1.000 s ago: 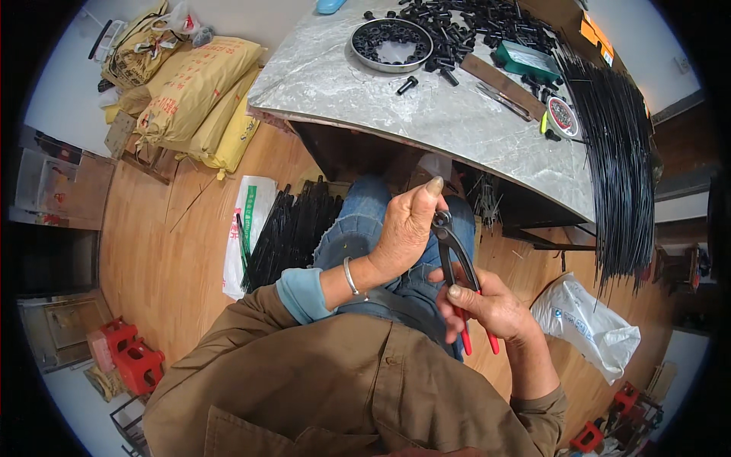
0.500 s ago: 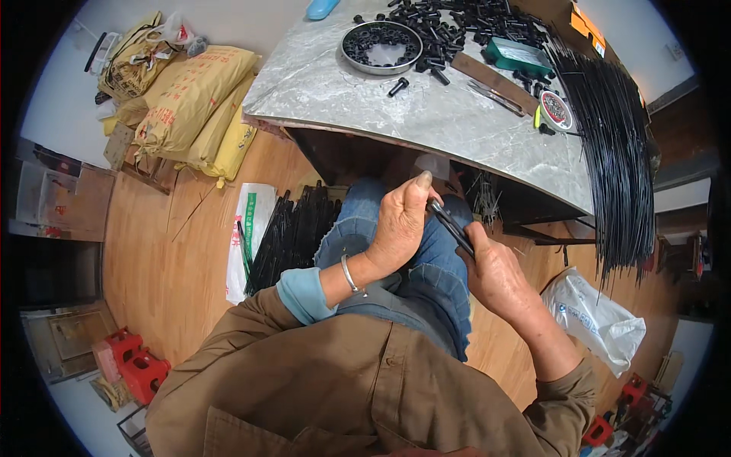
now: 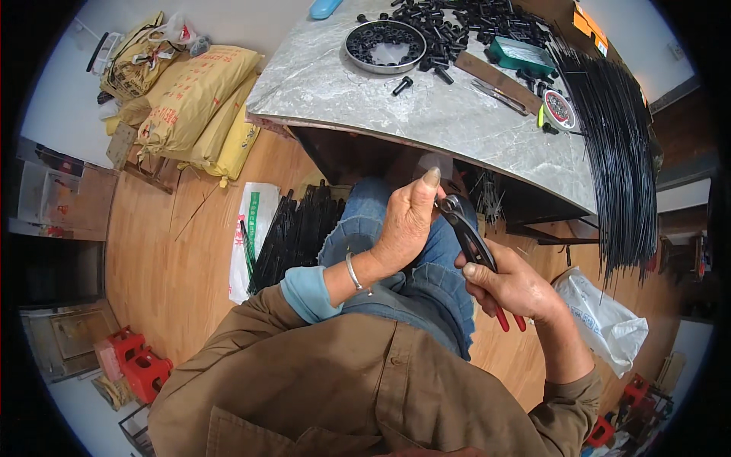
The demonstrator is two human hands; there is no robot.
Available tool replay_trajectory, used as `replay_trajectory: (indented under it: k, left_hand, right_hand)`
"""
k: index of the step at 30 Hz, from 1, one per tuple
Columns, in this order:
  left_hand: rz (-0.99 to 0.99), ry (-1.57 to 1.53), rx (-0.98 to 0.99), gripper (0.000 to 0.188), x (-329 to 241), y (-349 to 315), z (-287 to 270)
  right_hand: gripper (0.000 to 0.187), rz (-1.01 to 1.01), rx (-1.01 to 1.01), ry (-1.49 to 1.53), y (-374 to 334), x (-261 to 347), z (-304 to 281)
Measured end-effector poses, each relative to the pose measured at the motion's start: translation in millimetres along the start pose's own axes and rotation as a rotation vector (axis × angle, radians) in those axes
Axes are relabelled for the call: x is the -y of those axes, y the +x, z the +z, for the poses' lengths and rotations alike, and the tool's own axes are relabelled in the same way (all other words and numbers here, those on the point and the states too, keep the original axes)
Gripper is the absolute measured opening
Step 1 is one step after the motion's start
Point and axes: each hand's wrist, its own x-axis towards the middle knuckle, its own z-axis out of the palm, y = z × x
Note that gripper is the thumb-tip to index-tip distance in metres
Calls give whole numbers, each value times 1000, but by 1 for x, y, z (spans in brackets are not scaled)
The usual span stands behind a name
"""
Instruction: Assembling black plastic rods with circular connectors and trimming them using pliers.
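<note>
- Your right hand (image 3: 509, 280) is closed around the end-cutting pincers (image 3: 466, 231), thumb laid along the tool, with the red grip ends protruding below the palm.
- The pincers are held in front of the near edge of the table (image 3: 457, 126), over your jeans (image 3: 365, 209), black head pointing up and to the left.
- Your left hand (image 3: 407, 219) is beside that head, thumb raised, fingers curled; you cannot tell whether it grips anything or touches the pincers.
- A silver bracelet (image 3: 352, 270) sits on your left wrist.
- Toward the table's left corner, a round metal dish (image 3: 385, 71) contains small black parts; a single black bolt (image 3: 402, 86) lies between it and the near edge.
- A pile of black bolts (image 3: 445, 34) lies toward the far edge.
- Right of the dish are a brown flat bar (image 3: 497, 81), metal tweezers (image 3: 499, 97) alongside it, and a green box (image 3: 519, 63).
- Black rods (image 3: 618, 164) overhang the table's right-hand edge.
</note>
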Motion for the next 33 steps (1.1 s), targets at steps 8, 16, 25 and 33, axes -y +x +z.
replay_trajectory:
  k: [8, 16, 25, 33]
  left_hand:
    - [66, 75, -22, 56, 8, 2, -2]
    - [180, 208, -49, 55, 12, 0, 5]
    - [257, 77, -83, 42, -18, 34, -12]
    - [788, -33, -509, 36, -203, 26, -129]
  right_hand:
    - [20, 53, 33, 73, 2, -7, 3]
    - [12, 81, -19, -14, 5, -10, 5]
    - [22, -505, -398, -592, 50, -18, -3]
    - [46, -354, -917, -1115, 108, 11, -99]
